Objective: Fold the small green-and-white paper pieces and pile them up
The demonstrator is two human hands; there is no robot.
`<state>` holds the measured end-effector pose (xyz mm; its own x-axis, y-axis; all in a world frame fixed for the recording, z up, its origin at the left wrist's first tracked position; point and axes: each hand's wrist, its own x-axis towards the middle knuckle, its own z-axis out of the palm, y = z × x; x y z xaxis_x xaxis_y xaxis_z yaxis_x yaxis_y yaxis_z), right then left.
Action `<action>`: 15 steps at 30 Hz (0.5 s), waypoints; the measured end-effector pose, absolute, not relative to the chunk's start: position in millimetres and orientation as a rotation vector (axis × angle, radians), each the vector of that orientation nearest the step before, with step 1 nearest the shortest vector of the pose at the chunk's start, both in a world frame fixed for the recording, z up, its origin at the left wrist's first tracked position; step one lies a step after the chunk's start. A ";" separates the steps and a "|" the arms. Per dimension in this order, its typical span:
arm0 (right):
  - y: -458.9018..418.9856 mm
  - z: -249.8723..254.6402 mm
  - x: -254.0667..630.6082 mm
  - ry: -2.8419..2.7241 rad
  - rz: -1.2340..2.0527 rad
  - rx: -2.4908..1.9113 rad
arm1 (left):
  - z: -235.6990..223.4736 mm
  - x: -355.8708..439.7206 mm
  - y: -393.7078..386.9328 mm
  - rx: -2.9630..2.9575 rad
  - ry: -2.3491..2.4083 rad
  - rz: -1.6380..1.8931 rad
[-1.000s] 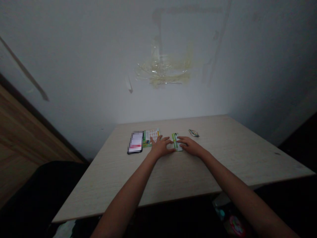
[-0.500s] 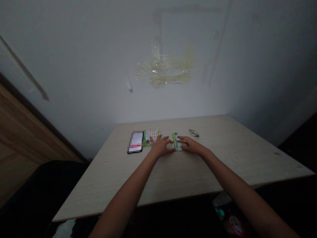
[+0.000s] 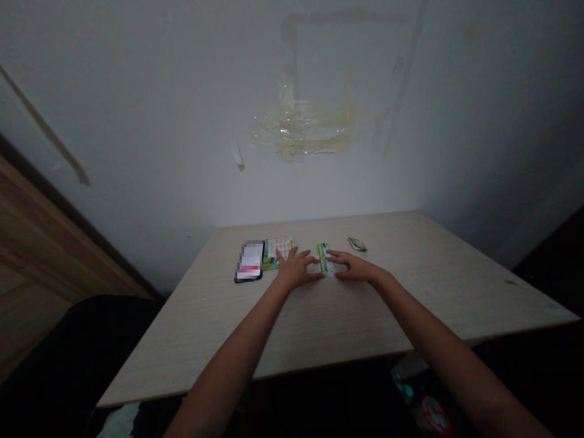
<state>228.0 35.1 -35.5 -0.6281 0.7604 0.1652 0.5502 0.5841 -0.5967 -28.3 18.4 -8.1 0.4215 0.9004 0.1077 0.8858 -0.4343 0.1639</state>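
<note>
Pale table (image 3: 328, 328); left hand (image 3: 295, 271), right hand (image 3: 358, 267) touching green-white paper (image 3: 325, 266) between.

Dim, greyish light. Pale wall (image 3: 182, 109) behind, patched with yellowed, shiny tape (image 3: 314, 143); faint grey stripes (image 3: 351, 17) above it. Light wood-grain table (image 3: 410, 292), far edge along the wall. Brown wooden panel (image 3: 31, 237) at left. Deep shadow beneath the table and at far right.

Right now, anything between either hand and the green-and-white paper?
Nothing visible. The left hand and right hand flank the green-and-white paper, fingertips at it. The phone and printed sheet lie off left; the small packet lies beyond the right hand.
</note>
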 end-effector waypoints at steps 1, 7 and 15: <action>34.9 -34.9 228.1 -2.417 0.713 -1.050 | -8.0 -28.8 18.4 2.580 1.623 0.275; 34.2 -34.0 228.3 -2.418 0.726 -1.050 | -6.3 -30.2 20.2 2.571 1.643 0.248; 36.1 -39.2 228.5 -2.399 0.711 -1.030 | -7.7 -23.9 22.9 2.563 1.686 0.281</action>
